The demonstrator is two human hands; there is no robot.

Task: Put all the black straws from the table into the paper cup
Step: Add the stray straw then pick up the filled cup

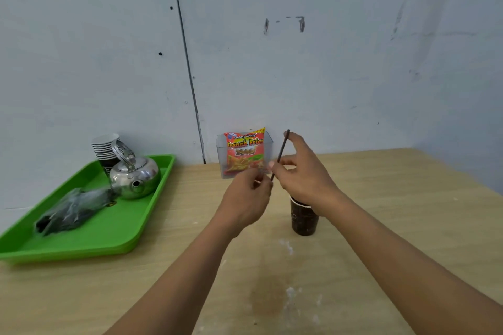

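Black straw (283,147): one, tilted near upright in the air, above and just left of the paper cup (304,220).
Right hand (302,171): grip pinched the straw, forefinger at its top end.
Left hand (249,198): fingers curled at the straw's lower end; whether its grip held it could not be told.
Paper cup: one, dark, upright on the table (381,212) beneath the right wrist.
Green tray (95,231): one, bearing one kettle (136,177), one cup stack (104,147) and one plastic bag (73,209).
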